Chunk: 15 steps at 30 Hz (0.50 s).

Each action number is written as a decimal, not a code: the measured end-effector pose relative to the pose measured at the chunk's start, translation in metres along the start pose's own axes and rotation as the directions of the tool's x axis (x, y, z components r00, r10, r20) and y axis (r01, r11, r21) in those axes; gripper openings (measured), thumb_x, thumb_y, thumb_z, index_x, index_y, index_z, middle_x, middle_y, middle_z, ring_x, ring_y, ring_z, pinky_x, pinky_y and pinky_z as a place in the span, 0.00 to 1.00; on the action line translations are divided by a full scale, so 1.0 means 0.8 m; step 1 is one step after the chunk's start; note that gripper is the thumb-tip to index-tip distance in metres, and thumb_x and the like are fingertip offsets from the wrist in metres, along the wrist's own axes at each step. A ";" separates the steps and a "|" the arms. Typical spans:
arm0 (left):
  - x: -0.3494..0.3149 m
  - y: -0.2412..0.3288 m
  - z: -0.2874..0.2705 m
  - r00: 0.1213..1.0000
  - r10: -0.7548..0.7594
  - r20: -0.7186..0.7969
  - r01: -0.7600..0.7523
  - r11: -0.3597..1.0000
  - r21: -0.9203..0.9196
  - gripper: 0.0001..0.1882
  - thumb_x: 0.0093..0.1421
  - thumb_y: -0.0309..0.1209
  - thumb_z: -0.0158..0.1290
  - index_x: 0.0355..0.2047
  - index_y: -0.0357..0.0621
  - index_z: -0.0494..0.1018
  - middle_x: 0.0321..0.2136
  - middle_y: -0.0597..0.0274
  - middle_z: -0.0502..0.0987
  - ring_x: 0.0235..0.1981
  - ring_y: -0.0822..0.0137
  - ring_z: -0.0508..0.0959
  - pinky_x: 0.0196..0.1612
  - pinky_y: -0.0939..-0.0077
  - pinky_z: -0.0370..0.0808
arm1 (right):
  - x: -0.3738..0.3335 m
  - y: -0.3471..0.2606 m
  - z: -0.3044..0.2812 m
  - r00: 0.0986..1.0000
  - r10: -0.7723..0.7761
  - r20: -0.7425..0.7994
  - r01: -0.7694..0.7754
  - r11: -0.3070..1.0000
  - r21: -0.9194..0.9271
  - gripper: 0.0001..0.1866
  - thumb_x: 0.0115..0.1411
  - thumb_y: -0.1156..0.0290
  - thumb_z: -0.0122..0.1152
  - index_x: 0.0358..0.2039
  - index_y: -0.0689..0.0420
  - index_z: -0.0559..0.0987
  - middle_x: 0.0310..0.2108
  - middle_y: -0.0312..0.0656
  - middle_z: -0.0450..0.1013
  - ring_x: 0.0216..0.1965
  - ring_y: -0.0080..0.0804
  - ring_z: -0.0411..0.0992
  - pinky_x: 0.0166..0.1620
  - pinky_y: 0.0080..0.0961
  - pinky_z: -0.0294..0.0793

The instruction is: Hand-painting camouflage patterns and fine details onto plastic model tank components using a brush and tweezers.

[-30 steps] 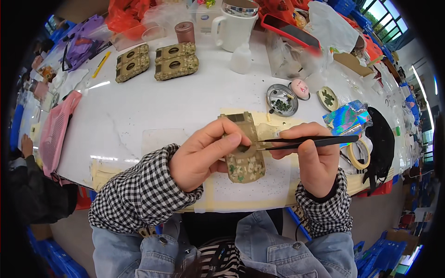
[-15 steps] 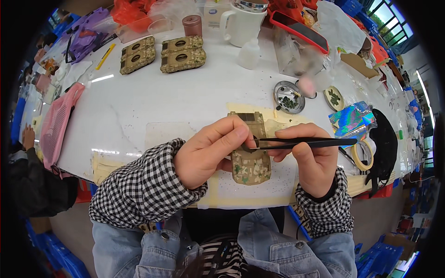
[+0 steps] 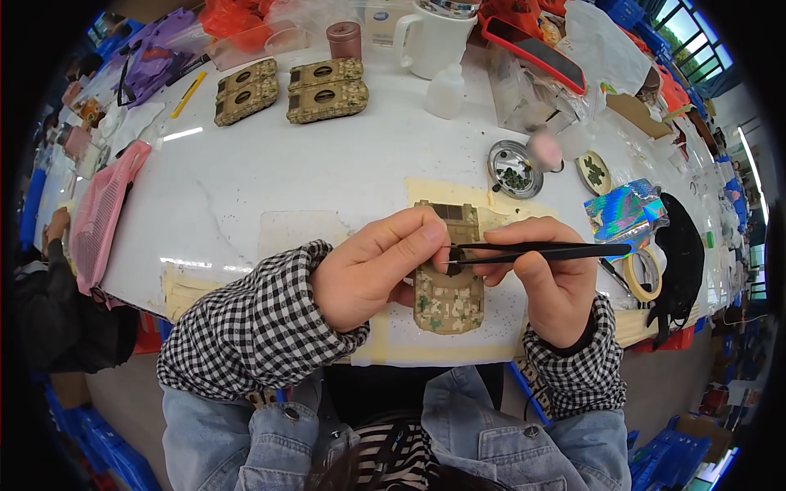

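My right hand (image 3: 557,286) is closed around black tweezers (image 3: 565,251), which point left. Their two thin tips are a little apart, right at the fingertips of my left hand (image 3: 381,258). That hand is closed in a pinch; whatever sits between thumb and forefinger is too small or hidden to make out. Under both hands lies a camouflage-patterned model tank hull (image 3: 449,309), its long side pointing away from me. My fingers and the tweezers cover part of its middle, where a dark round opening partly shows.
Similar hulls (image 3: 327,100) stand at the back left. To the right are a round metal dish (image 3: 532,186) with small dark green bits, a cream dish (image 3: 602,160) of green pieces, a tape roll (image 3: 655,282) and shiny film (image 3: 610,217). A white mug (image 3: 434,45) stands behind.
The view has shifted slightly, so the hull and table things appear a little further right. Both hands keep nearly the same pose, the tweezers still at my left fingertips.
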State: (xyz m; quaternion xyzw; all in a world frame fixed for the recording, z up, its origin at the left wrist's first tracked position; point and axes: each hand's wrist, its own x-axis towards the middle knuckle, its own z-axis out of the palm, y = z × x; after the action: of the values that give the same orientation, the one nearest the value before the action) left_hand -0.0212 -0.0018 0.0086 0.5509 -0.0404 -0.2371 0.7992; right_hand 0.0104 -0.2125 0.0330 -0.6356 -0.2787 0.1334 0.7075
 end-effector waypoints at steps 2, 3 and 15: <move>0.000 0.000 -0.001 1.000 0.007 0.014 -0.008 1.000 0.026 0.16 0.68 0.45 0.37 0.31 0.49 0.66 0.27 0.75 0.66 0.26 0.83 0.64 0.29 0.89 0.66 | 0.000 0.000 0.000 1.000 0.000 -0.001 0.000 1.000 -0.007 0.12 0.62 0.74 0.55 0.43 0.68 0.73 0.35 0.45 0.75 0.35 0.24 0.74 0.39 0.19 0.75; 0.000 0.000 -0.002 1.000 0.011 0.020 -0.012 0.999 0.039 0.16 0.68 0.45 0.37 0.31 0.49 0.66 0.26 0.75 0.66 0.25 0.84 0.63 0.28 0.89 0.65 | 0.000 -0.001 0.001 1.000 0.002 -0.002 -0.002 1.000 -0.012 0.12 0.62 0.74 0.55 0.43 0.68 0.73 0.35 0.46 0.75 0.35 0.24 0.74 0.39 0.19 0.75; -0.006 0.015 0.003 0.997 0.081 -0.012 -0.077 0.977 0.197 0.15 0.69 0.41 0.37 0.33 0.46 0.68 0.25 0.74 0.65 0.25 0.84 0.63 0.28 0.88 0.64 | 0.001 -0.003 0.014 0.993 -0.090 -0.078 0.090 0.996 0.001 0.14 0.67 0.67 0.46 0.41 0.67 0.70 0.37 0.50 0.74 0.38 0.32 0.76 0.43 0.25 0.77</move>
State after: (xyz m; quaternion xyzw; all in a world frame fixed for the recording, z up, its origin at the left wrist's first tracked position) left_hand -0.0225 0.0015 0.0214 0.6275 -0.0776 -0.1944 0.7500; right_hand 0.0040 -0.2035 0.0362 -0.6256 -0.2789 0.0770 0.7245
